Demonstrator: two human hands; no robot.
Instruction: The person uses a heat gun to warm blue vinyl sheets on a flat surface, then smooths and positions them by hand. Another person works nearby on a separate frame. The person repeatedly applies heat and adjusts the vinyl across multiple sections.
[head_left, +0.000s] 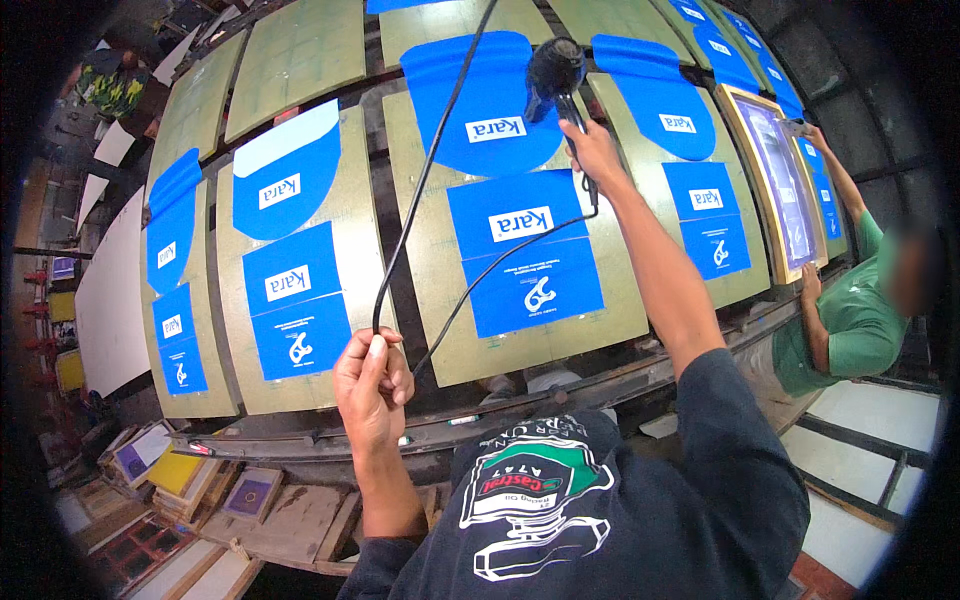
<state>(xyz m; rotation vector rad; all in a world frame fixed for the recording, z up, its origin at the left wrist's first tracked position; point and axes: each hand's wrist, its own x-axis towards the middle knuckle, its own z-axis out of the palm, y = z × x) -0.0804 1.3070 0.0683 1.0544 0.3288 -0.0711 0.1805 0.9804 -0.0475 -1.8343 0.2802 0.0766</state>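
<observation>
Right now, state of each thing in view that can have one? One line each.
Black plastic hair dryer: held raised; power, cannot tell
Long thin black cord: pinched, curving on to dryer
Bare left grip: closed on cord
Bare right grip: closed round dryer's handle
Blue round-ended sheet beneath dryer: printed
Blue rectangular sheet nearer the wearer: printed, flat
Rectangular wooden-framed screen: co-worker's hand at near end
</observation>
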